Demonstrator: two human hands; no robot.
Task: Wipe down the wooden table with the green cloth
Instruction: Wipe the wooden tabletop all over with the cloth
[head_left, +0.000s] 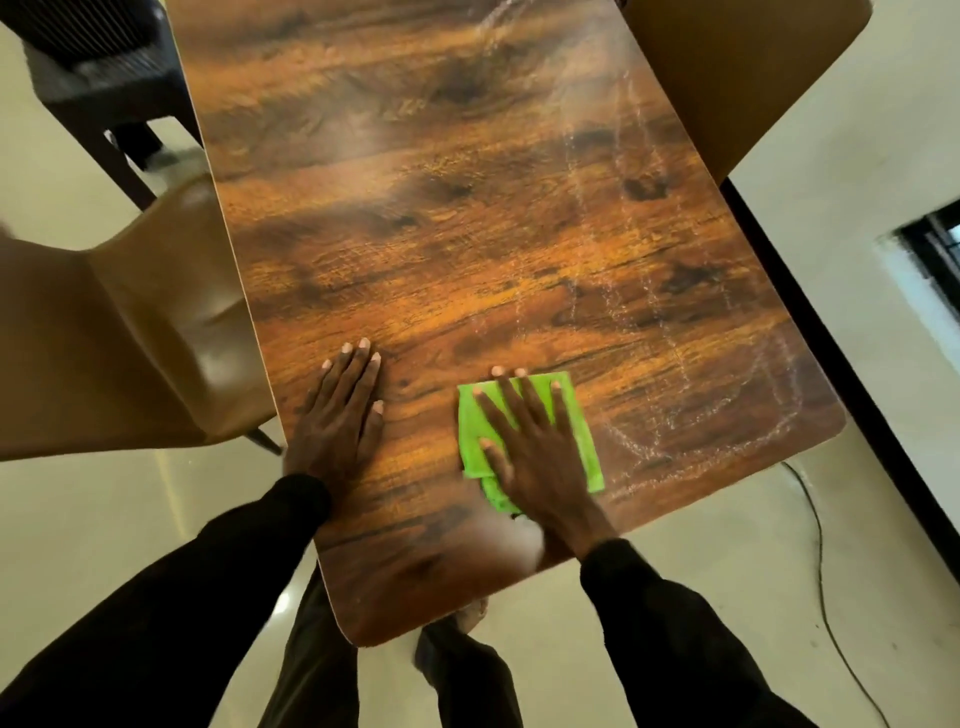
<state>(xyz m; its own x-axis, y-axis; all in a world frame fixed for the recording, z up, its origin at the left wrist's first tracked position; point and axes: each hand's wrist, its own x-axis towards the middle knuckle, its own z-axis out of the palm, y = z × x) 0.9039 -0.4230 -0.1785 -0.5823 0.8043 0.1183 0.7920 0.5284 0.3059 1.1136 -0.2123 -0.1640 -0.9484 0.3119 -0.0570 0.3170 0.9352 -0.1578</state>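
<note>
Green cloth (576, 415) lies flat under the right hand (535, 447), fingers spread and pressing it to the desk (467, 234). Left hand (337, 410) rests flat beside, bracing. Wiping is underway; streaks beyond the right hand likely come next.

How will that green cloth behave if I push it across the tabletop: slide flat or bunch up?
The green cloth looks thin and floppy, folded in layers, so pushed from one edge it would probably bunch. With the right hand spread flat on it, it should slide evenly. The table looks glossy, so likely little drag.
</note>
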